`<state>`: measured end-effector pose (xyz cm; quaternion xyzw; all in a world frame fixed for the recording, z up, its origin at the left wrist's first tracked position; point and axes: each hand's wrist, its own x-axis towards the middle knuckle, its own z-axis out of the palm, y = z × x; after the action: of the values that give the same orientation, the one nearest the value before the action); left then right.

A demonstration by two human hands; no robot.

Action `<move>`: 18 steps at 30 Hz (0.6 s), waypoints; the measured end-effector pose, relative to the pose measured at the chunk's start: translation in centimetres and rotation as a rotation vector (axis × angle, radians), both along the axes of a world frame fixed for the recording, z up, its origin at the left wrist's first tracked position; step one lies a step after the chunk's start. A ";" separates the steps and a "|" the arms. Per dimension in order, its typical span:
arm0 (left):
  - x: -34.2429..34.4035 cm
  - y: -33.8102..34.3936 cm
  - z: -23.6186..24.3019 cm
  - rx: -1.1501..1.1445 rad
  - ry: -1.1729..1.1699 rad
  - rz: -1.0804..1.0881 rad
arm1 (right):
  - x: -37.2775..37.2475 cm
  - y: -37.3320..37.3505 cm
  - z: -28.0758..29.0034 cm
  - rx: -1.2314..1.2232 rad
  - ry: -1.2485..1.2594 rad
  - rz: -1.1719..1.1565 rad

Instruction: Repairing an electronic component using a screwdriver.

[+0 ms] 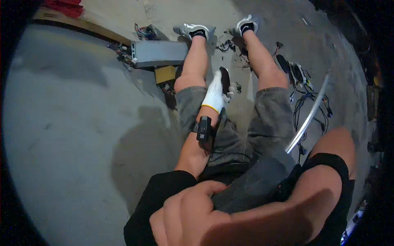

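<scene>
My left hand (pixel 215 92) wears a white knit glove with a yellow cuff and reaches out between my knees. Its fingers are closed around a dark, elongated object (pixel 225 80) whose kind does not show. A black device (pixel 204 128) is strapped to that wrist. Bare and close to the camera, my right hand (pixel 184 213) crosses my body to the black sleeve (pixel 162 194) of my left arm. The right fingers are curled, and what they hold, if anything, is hidden.
A grey metal case (pixel 160 53) with bundled wires (pixel 123 53) stands left of my shin. Beside it is a small tan box (pixel 165 74). Black cables (pixel 310 106) lie on the floor at right. A shiny curved metal strip (pixel 312 115) rises near my right knee.
</scene>
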<state>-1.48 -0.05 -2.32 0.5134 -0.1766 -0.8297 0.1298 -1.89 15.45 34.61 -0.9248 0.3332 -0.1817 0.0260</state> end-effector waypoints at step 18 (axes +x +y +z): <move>-1.5 0.2 0.7 0.016 0.112 0.055 | -6.2 -5.4 -2.4 0.554 -0.786 -0.452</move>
<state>-2.98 0.16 -1.67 0.4717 -0.1479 -0.8547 0.1583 -8.07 10.06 32.22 -0.6505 0.5247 -0.4208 0.3527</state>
